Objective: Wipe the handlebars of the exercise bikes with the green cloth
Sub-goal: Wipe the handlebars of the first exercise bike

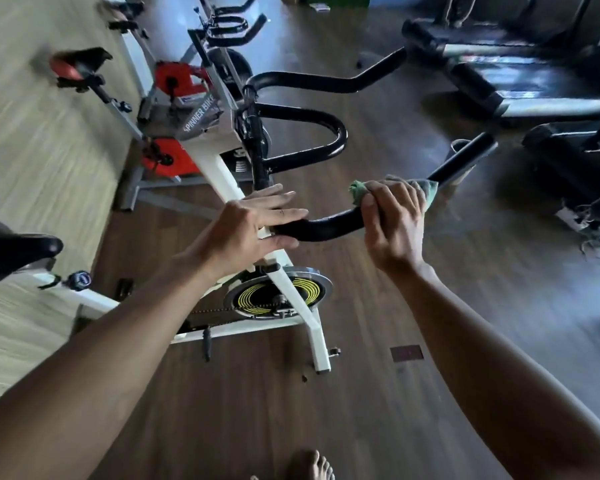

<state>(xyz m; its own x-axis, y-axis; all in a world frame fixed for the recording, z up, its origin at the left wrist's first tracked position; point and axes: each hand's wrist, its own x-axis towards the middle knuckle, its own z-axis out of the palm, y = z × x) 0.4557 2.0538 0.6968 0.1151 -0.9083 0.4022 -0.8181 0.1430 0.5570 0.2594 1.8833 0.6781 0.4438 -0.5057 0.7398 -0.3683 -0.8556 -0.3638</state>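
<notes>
The right hand point(394, 220) is wrapping the green cloth point(430, 192) around the near arm of the black handlebar point(329, 226) of the white exercise bike point(293, 292), at the bend where the bar turns up toward its free end at 2 o'clock. The fingers are curling over the bar from above, clamping the cloth against the tube; cloth is protruding from both sides of the fist, a bunched corner at 10 o'clock and a flatter flap at 3 o'clock. To execute this step well, the operator is advised to keep the cloth fully encircling the tube, so that the underside is being wiped as well as the top, and to slide the fist along the bar toward the free end while maintaining even squeeze pressure; rotating the wrist during travel would likely cover the whole circumference. The left hand point(253, 230) is lying flat, fingers straight and slightly spread, over the junction where the bar meets the white stem, apparently steadying the bike; exact contact cannot be confirmed. It is holding nothing. Further handlebars are visible at 12 o'clock on the red bike point(174, 98) and beyond it, and these appear to be awaiting treatment. Judged risk: the loose flap is bunching unevenly, leaving part of the bend unwiped.
</notes>
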